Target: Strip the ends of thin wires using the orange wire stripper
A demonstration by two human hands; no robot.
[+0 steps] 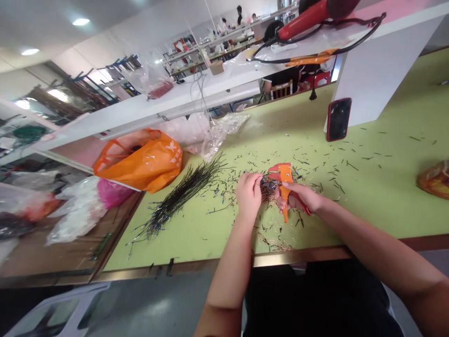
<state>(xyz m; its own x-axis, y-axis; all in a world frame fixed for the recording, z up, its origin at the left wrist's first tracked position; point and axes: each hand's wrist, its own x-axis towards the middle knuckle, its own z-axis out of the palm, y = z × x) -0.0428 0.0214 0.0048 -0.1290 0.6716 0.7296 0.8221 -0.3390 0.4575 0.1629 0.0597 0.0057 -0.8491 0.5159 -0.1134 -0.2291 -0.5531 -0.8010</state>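
My right hand is wrapped round the handles of an orange and red wire stripper, whose jaws point left. My left hand is closed in a pinch at the jaws, on a thin wire that is barely visible. Below the tool lies a heap of short wire pieces, partly hidden by my hands. A long bundle of black wires lies to the left of my left hand, some with bluish ends.
Black clippings are scattered over the green table. An orange bag and clear plastic bags lie at the back left. A phone leans on the white shelf support. Above, a red-handled tool lies on the shelf.
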